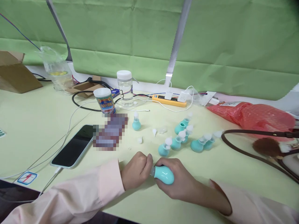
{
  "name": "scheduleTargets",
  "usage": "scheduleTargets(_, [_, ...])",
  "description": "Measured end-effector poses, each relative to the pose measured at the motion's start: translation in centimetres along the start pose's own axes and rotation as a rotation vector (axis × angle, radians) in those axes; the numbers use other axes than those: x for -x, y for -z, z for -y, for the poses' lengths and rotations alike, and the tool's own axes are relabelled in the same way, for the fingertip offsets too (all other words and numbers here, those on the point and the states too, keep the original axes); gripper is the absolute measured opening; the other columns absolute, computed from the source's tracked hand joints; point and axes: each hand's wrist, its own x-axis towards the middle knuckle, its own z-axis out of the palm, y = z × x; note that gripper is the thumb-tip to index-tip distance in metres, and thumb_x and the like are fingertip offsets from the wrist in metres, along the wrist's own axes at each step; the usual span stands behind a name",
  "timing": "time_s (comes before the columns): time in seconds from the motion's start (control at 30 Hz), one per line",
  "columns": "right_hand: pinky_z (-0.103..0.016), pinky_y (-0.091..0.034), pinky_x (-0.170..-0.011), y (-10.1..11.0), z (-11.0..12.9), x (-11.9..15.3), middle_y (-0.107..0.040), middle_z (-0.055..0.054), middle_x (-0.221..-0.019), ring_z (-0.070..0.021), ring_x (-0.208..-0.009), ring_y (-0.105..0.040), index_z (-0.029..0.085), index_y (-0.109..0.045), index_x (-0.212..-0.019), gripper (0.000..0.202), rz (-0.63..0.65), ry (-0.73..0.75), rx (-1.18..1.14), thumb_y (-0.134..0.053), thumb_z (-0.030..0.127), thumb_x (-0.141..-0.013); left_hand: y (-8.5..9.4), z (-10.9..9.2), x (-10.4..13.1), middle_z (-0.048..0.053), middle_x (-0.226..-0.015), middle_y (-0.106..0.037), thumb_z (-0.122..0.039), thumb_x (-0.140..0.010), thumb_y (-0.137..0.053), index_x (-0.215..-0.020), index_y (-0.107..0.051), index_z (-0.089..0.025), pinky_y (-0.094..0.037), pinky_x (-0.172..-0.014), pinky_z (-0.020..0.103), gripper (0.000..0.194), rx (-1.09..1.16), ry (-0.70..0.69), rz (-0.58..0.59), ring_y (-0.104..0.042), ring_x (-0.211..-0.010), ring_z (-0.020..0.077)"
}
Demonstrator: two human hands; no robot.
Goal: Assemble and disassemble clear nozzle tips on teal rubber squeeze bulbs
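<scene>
Over the table's [144,202] near side, the right hand [178,180] wraps round a teal bulb [165,175] held sideways, while the left hand [137,170] is clenched at its clear neck [152,171]. Beyond them stand more bulbs [196,145], loose tips [154,132] among them. Farther back are a cup [106,102], a bottle [125,90] and a power strip [169,101].

Looking at pale yellow-green table [35,118], filling most of frame. Carries a cluster of teal bulbs [197,145] right of centre, most whitish-tipped; lone bulb [136,125] and loose white bits [154,132] at centre. Left of centre: phone [72,147], pixelated item [111,132], printed cup [106,103]. Upper centre: clear bottle [125,91], yellow power strip [169,101]. Upper left: cardboard box [18,76]. Right: red plastic bag [254,116], brown strap [234,149].
</scene>
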Motion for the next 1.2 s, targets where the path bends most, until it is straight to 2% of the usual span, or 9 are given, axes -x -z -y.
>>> scheduleTargets(0.1, [-0.019, -0.031, -0.045, 0.3, 0.4, -0.2, -0.041, 0.005, -0.055, -0.0073, -0.050, -0.039, 0.017, -0.043, -0.063, 0.011, 0.085, -0.126, -0.206, -0.051, 0.012, -0.059, 0.1, -0.3, 0.0, -0.004, -0.043, -0.021, -0.023, -0.084, -0.026, -0.047, -0.031, -0.020, -0.020, -0.052, 0.030, 0.037, -0.261, -0.101, 0.007, -0.020, -0.042, 0.0118])
scheduleTargets(0.33, [-0.016, -0.025, -0.041, 0.6, 0.4, -0.9, -0.036, 0.008, -0.050, -0.0044, -0.046, -0.034, 0.016, -0.044, -0.060, 0.020, 0.249, -0.447, -0.545, -0.062, 0.012, -0.051, 0.4, -0.2, -0.3, -0.005, -0.042, -0.023, -0.013, -0.082, -0.025, -0.048, -0.032, -0.019, -0.015, -0.046, 0.026, 0.036, -0.485, -0.297, 0.049, -0.017, -0.038, 0.0089])
scheduleTargets(0.53, [-0.016, -0.022, -0.037, 1.1, 0.4, -1.3, -0.037, 0.009, -0.047, -0.0025, -0.041, -0.032, 0.014, -0.048, -0.061, 0.020, 0.423, -0.587, -0.762, -0.065, 0.012, -0.050, 0.4, -0.1, -0.4, 0.001, -0.042, -0.040, -0.010, -0.081, -0.026, -0.048, -0.042, -0.016, -0.020, -0.044, 0.025, 0.037, -0.594, -0.447, 0.132, -0.025, -0.036, 0.0090])
scheduleTargets(0.7, [-0.016, -0.023, -0.036, 0.8, -0.4, -1.4, -0.043, 0.007, -0.051, -0.0025, -0.040, -0.036, 0.013, -0.053, -0.067, 0.018, 0.445, -0.527, -0.905, -0.065, 0.019, -0.055, 1.0, -0.8, -0.8, 0.002, -0.043, -0.047, -0.014, -0.085, -0.020, -0.048, -0.046, -0.015, -0.028, -0.044, 0.023, 0.045, -0.469, -0.369, 0.177, -0.034, -0.037, 0.0089])
scheduleTargets(0.83, [-0.016, -0.025, -0.038, 0.8, -0.4, -1.4, -0.048, 0.005, -0.052, -0.0033, -0.042, -0.038, 0.012, -0.056, -0.072, 0.020, 0.396, -0.469, -0.917, -0.065, 0.025, -0.059, 2.7, -1.4, -2.7, 0.002, -0.057, -0.052, -0.017, -0.087, -0.012, -0.073, -0.053, -0.013, -0.037, -0.053, 0.022, 0.044, -0.400, -0.289, -0.012, -0.047, -0.052, 0.0117])
scheduleTargets(0.9, [-0.017, -0.029, -0.041, 1.1, -0.3, -1.4, -0.050, 0.004, -0.054, -0.0039, -0.045, -0.040, 0.011, -0.059, -0.072, 0.022, 0.428, -0.449, -0.875, -0.067, 0.025, -0.057, 3.2, -1.2, -4.0, 0.008, -0.090, -0.057, -0.017, -0.086, -0.025, -0.099, -0.050, -0.013, -0.040, -0.072, 0.028, 0.029, -0.546, -0.346, -0.057, -0.052, -0.081, 0.0170])
scheduleTargets(1.0, [-0.017, -0.032, -0.045, 1.3, -0.1, -1.4, -0.051, 0.003, -0.054, -0.0053, -0.049, -0.043, 0.010, -0.060, -0.072, 0.022, 0.483, -0.431, -0.858, -0.067, 0.023, -0.056, 2.9, -0.2, -5.6, 0.014, -0.121, -0.043, -0.005, -0.081, -0.030, -0.115, -0.042, -0.014, -0.037, -0.081, 0.039, 0.037, -0.912, -0.408, -0.004, -0.042, -0.103, 0.0259])
scheduleTargets(1.1, [-0.018, -0.033, -0.046, 1.4, -0.3, -1.3, -0.050, 0.003, -0.054, -0.0058, -0.050, -0.043, 0.011, -0.061, -0.073, 0.021, 0.497, -0.404, -0.860, -0.066, 0.022, -0.056, 1.9, 0.8, -6.6, 0.013, -0.127, -0.036, -0.002, -0.079, -0.033, -0.113, -0.044, -0.012, -0.036, -0.084, 0.041, 0.037, -1.102, -0.426, 0.098, -0.035, -0.110, 0.0292])
scheduleTargets(1.2, [-0.018, -0.033, -0.046, 1.2, -0.6, -1.2, -0.049, 0.004, -0.054, -0.0055, -0.049, -0.042, 0.010, -0.061, -0.074, 0.021, 0.507, -0.375, -0.869, -0.066, 0.022, -0.057, 1.5, 1.2, -6.9, 0.014, -0.118, -0.043, -0.003, -0.078, -0.038, -0.101, -0.051, -0.011, -0.039, -0.079, 0.038, 0.028, -1.186, -0.409, 0.153, -0.040, -0.104, 0.0279])
